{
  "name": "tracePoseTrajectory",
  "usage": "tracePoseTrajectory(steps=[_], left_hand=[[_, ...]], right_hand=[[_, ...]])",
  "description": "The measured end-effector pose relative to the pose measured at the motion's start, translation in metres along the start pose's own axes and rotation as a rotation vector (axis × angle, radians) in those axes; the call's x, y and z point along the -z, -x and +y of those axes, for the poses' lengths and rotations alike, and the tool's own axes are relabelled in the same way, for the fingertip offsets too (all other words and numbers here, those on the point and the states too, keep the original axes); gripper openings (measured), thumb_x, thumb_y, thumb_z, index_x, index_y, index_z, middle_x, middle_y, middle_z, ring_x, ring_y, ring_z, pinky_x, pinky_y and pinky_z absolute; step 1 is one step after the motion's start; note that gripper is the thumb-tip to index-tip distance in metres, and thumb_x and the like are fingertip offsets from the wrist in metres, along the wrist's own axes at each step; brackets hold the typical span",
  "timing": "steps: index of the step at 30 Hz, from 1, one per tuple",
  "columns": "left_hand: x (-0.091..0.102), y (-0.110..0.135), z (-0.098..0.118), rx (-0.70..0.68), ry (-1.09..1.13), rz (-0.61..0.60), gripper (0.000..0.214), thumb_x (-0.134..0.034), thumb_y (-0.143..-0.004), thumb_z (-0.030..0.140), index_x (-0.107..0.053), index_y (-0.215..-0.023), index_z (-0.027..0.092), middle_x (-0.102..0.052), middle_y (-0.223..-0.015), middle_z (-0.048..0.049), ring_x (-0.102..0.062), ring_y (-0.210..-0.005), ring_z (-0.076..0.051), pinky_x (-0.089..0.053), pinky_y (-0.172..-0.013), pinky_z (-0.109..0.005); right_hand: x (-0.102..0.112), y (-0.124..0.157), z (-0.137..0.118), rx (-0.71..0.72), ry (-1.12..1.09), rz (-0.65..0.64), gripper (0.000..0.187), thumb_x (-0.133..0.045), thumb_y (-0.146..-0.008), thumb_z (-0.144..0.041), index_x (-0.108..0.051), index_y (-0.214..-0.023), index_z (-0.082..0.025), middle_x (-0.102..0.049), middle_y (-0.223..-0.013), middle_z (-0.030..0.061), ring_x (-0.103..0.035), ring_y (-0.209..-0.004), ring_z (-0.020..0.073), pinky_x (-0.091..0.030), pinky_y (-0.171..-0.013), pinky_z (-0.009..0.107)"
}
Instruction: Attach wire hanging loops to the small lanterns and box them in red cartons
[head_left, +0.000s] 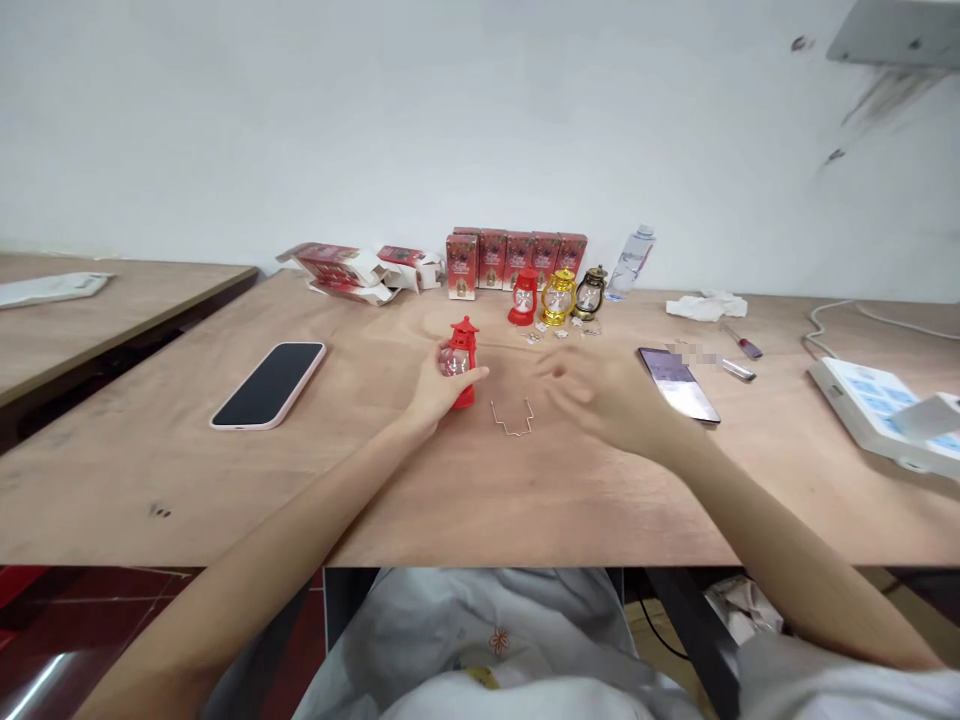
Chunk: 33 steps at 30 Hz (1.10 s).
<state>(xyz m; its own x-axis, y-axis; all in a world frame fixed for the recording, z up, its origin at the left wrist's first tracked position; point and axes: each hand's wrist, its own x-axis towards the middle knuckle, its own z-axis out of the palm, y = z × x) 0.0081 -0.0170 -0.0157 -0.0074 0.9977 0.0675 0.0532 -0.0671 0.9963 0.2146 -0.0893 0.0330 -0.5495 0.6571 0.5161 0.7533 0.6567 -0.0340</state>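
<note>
My left hand (433, 387) is wrapped around a small red toy lantern (465, 342), which stands upright on the table. Its clear globe shows between my fingers and thumb, and part of its body is hidden by the hand. To the right of it lies a thin bent wire handle (517, 432), flat on the wood. My right hand (600, 390) hovers beyond and to the right of that wire, blurred by motion. Its fingers look apart, and no object shows in them.
Behind stand a red lantern (523, 297), a gold lantern (557, 297) and a bronze lantern (590, 292), with small tagged pieces before them. Several red boxes (505, 262) line the wall beside a bottle (631, 262). Phones (270, 385) flank my hands; a screwdriver (750, 348) lies right.
</note>
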Motion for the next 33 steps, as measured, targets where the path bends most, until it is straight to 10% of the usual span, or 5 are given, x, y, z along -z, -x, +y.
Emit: tracePoseTrajectory(steps=[11, 17, 24, 33], left_hand=[[-0.002, -0.003, -0.006, -0.033, -0.023, -0.013, 0.063, -0.080, -0.061, 0.026, -0.055, -0.117, 0.016, -0.065, -0.109, -0.0084, -0.062, -0.096, -0.019, -0.050, -0.090, -0.035], [0.002, -0.008, -0.014, -0.162, -0.105, -0.045, 0.064, -0.080, -0.061, 0.026, -0.056, -0.120, 0.020, -0.065, -0.114, -0.0084, -0.062, -0.105, -0.024, -0.048, -0.096, -0.040], [0.011, -0.018, -0.019, -0.363, -0.499, -0.028, 0.072, -0.082, -0.060, 0.025, -0.055, -0.126, 0.023, -0.062, -0.117, -0.0088, -0.056, -0.117, -0.029, -0.043, -0.103, -0.047], [0.016, -0.004, 0.000, -0.400, -0.945, -0.092, 0.073, -0.075, -0.068, 0.027, -0.049, -0.136, 0.024, -0.053, -0.127, -0.0107, -0.055, -0.115, -0.031, -0.045, -0.098, -0.046]], right_hand=[[-0.030, -0.002, -0.010, -0.091, 0.173, -0.544, 0.021, -0.061, -0.087, -0.022, -0.067, -0.105, -0.013, -0.069, -0.110, 0.0121, -0.063, -0.100, 0.0251, -0.043, -0.081, 0.033], [-0.053, 0.000, -0.015, 0.155, 0.310, -0.510, 0.023, -0.045, -0.093, -0.009, -0.067, -0.094, -0.010, -0.070, -0.093, 0.0135, -0.063, -0.092, 0.0217, -0.040, -0.076, 0.031], [-0.056, -0.001, -0.010, 0.051, 0.282, -0.499, 0.019, -0.047, -0.093, -0.012, -0.066, -0.096, -0.010, -0.069, -0.096, 0.0134, -0.065, -0.086, 0.0203, -0.040, -0.070, 0.029], [-0.053, 0.002, -0.008, 0.274, 0.289, -0.445, 0.024, -0.044, -0.096, -0.011, -0.067, -0.093, -0.013, -0.070, -0.086, 0.0102, -0.063, -0.087, 0.0185, -0.039, -0.075, 0.030]])
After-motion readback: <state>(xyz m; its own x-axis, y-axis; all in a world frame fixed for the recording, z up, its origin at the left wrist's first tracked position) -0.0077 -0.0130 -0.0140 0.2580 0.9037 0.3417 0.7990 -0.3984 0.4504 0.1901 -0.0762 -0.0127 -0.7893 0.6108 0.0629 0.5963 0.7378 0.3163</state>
